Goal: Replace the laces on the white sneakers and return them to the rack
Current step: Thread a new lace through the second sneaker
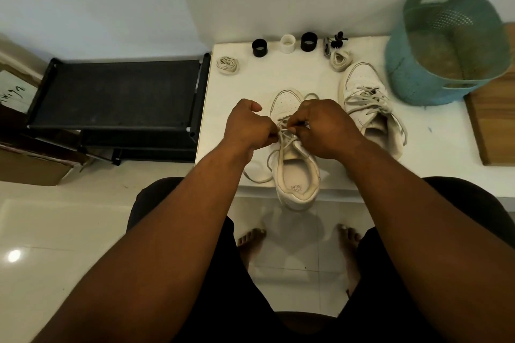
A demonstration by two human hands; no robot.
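A white sneaker (pixel 295 175) stands at the front edge of the white table (pixel 434 147), heel toward me and hanging over the edge. My left hand (pixel 246 127) and my right hand (pixel 323 128) meet above its tongue, each pinching the off-white lace (pixel 284 133) threaded through the eyelets. A loose loop of that lace trails on the table to the left. The second white sneaker (pixel 367 103) lies to the right, loosely laced. A coiled lace (pixel 228 65) sits at the table's back left, another bundle (pixel 340 60) at the back near the second shoe.
A black shoe rack (pixel 117 95) stands left of the table. A teal plastic basket (pixel 448 47) occupies the back right corner beside a wooden board (pixel 493 125). Two black rings (pixel 259 48) and a white ring (pixel 288 43) line the back edge. Cardboard boxes (pixel 30 167) sit at far left.
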